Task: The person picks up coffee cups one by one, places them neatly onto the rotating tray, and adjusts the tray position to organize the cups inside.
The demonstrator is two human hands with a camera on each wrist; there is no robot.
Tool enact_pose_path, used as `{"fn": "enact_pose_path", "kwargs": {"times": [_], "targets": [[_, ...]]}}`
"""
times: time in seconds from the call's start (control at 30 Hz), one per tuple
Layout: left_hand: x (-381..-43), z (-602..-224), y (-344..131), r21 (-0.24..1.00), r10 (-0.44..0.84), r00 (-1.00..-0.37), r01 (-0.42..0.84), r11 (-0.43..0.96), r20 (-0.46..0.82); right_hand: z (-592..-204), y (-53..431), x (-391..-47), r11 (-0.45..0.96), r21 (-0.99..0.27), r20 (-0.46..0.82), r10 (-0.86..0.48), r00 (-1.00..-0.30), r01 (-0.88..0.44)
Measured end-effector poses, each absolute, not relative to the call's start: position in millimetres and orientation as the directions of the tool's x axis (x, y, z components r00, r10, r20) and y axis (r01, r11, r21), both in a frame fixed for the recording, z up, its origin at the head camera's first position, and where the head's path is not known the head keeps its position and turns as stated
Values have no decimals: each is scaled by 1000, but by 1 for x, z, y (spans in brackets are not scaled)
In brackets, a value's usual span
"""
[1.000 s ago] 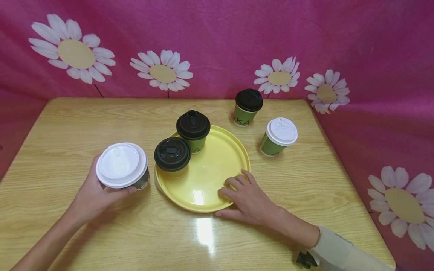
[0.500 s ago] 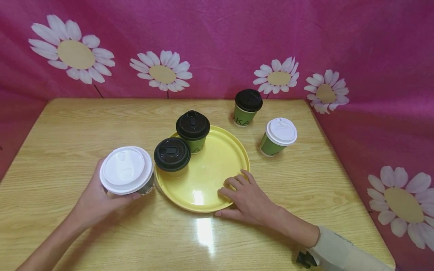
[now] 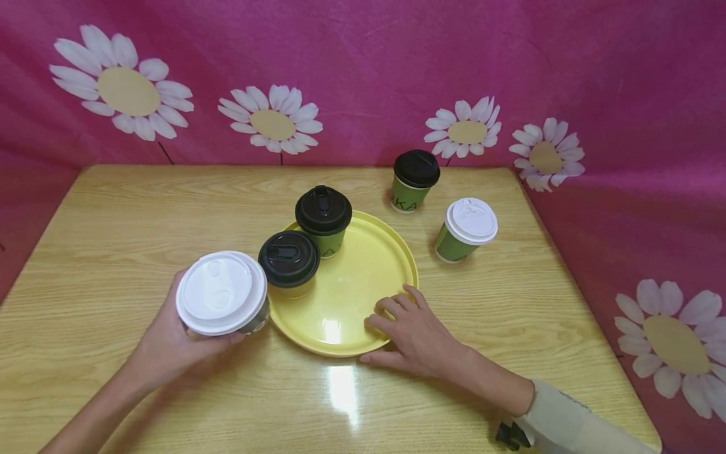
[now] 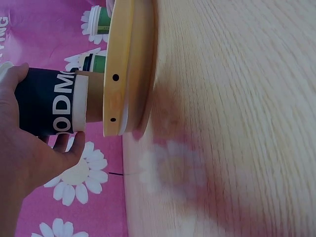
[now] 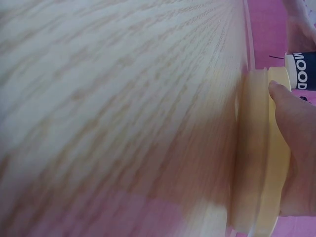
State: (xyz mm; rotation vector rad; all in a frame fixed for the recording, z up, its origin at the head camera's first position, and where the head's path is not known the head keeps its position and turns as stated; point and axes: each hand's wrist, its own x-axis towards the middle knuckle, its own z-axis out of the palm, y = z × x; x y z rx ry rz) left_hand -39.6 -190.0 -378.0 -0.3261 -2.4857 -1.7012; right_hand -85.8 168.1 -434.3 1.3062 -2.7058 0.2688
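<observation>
My left hand grips a paper coffee cup with a white lid at the left edge of a round yellow tray. In the left wrist view the cup's dark printed wall shows, its pale base above the table and near the tray rim. Two cups with black lids stand on the tray's left side, a nearer cup and a farther green cup. My right hand holds the tray's near right rim, fingers bent over it and thumb against the outside.
Behind the tray at the right stand a green cup with a black lid and a green cup with a white lid. All rest on a wooden table. A pink flowered cloth hangs behind and at the right.
My left hand has carried the white-lidded cup rightward and slightly nearer to me, up to the tray's left edge. My right hand and the tray have stayed still.
</observation>
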Motion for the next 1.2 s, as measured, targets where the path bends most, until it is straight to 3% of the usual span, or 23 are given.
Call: {"fn": "enact_pose_path", "kwargs": {"times": [1.2], "targets": [[-44, -375, -154, 943, 204, -964, 220, 251, 171, -435, 168, -85, 611, -109, 197, -760, -619, -784]]}}
